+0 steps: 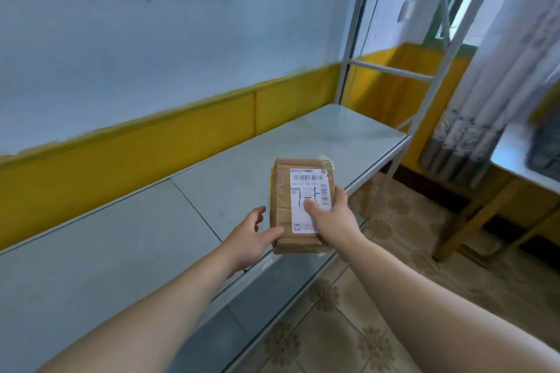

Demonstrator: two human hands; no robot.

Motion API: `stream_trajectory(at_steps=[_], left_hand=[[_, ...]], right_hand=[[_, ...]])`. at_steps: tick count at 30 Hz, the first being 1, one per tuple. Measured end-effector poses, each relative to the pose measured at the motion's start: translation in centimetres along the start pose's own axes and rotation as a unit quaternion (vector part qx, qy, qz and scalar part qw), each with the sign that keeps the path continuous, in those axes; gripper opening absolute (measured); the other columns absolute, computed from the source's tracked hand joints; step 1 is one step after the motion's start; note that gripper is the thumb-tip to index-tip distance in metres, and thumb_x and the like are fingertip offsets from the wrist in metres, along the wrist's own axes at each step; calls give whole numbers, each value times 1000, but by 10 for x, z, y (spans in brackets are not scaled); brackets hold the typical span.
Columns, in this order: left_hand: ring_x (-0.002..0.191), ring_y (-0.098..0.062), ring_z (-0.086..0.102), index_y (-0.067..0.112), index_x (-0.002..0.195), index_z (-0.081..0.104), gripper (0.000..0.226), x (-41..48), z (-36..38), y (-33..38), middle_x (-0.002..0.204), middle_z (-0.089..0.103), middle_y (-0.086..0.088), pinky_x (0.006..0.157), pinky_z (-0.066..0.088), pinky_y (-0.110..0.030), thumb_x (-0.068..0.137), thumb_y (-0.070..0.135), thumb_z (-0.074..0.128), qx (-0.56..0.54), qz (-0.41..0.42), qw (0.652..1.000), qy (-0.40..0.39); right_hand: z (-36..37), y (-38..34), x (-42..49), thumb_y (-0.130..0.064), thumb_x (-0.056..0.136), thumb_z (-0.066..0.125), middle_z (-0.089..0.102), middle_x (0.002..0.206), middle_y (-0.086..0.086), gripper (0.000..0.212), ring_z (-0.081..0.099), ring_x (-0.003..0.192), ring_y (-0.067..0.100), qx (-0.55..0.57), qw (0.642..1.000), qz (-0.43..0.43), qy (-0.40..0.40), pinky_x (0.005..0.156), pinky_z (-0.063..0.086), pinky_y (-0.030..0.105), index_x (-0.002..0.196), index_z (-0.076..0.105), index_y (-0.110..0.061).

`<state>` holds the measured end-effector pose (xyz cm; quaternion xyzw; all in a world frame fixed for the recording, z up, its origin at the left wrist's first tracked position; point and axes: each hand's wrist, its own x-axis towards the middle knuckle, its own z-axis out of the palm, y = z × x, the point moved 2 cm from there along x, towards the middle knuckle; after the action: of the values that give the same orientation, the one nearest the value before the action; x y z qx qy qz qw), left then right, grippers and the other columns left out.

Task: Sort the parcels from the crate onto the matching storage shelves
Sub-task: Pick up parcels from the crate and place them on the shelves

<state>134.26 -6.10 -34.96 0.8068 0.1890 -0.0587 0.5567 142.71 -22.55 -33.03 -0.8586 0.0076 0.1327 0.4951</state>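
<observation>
Parcel (pixel 298 206) lies on shelf (pixel 121 251), near front edge.

Two bare arms in shot here, left forearm (pixel 145 312) and right forearm (pixel 439 306) uncovered all the way to the lower edge of view. Bare too, the left hand (pixel 251 239) and the right hand (pixel 331 221), wrists included.

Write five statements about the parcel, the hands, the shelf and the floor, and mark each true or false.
1. The parcel is brown with a white label facing up. True.
2. The right hand holds the parcel, thumb on the label. True.
3. The shelf holds several other parcels. False: no other parcel shows on it.
4. The left hand hangs well away from the parcel. False: its thumb touches the parcel's lower left edge.
5. The floor is bare grey concrete. False: it is patterned tile.
</observation>
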Motion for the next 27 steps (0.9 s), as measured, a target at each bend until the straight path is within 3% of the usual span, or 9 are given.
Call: stream_trajectory(at_steps=[3,9,14,17,19,21,23,25,27], left_hand=[[143,-20,30,25,153,20,75,26,-6,-6,157,29,-1,113,29,-35,92,42,60,14,-19,1000,15],[139,-23,37,17,149,32,70,89,-60,-57,154,35,-4,110,30,-30,92,47,58,126,-104,981,102],[143,-25,21,25,149,27,70,113,-89,-101,157,24,-3,112,27,-44,91,62,43,327,-167,918,150],[148,-29,1,31,153,11,74,120,-83,-118,162,2,-2,114,13,-54,92,68,29,364,-208,897,140],[148,-29,-11,33,154,1,76,124,-76,-122,163,-11,-1,116,3,-56,92,70,23,369,-236,888,141],[147,-28,-18,33,154,-5,77,126,-69,-124,161,-17,0,116,-4,-58,92,71,19,371,-255,880,150],[146,-28,-22,35,153,-9,77,126,-63,-126,160,-21,2,115,-7,-59,90,72,16,367,-275,873,164],[146,-29,-23,38,152,-11,79,126,-59,-126,160,-23,3,114,-9,-60,87,76,14,368,-291,865,179],[145,-30,-24,40,151,-13,81,126,-56,-127,160,-23,3,114,-9,-61,85,79,13,371,-301,858,190]], right_hand=[[9,-9,36,-38,92,61,62,109,-10,46,64,88,13,-9,999,4,-37,78,54,35,128,32,-36],[67,-25,115,-37,90,63,62,118,-4,54,64,104,22,-1,994,11,-109,95,52,47,135,35,-29],[108,-40,166,-31,95,60,60,122,1,42,61,99,22,-20,987,37,-157,59,45,27,130,37,-25],[123,-51,187,-32,98,56,48,144,7,67,53,123,30,-55,980,36,-188,73,42,28,153,19,-20],[130,-58,196,-36,98,56,43,148,9,72,49,128,29,-77,974,21,-213,76,46,29,155,16,-17],[131,-62,204,-43,95,58,34,154,9,78,41,136,29,-128,964,-29,-230,99,44,39,156,15,-20],[124,-66,212,-51,91,57,20,160,3,81,24,146,26,-222,928,-174,-242,116,26,41,157,16,-28],[118,-69,221,-63,83,47,11,165,-2,82,8,151,20,-303,832,-358,-297,121,12,36,155,25,-33],[115,-68,231,-68,75,32,17,164,2,84,8,152,22,-356,726,-472,-351,122,4,32,150,40,-30]])
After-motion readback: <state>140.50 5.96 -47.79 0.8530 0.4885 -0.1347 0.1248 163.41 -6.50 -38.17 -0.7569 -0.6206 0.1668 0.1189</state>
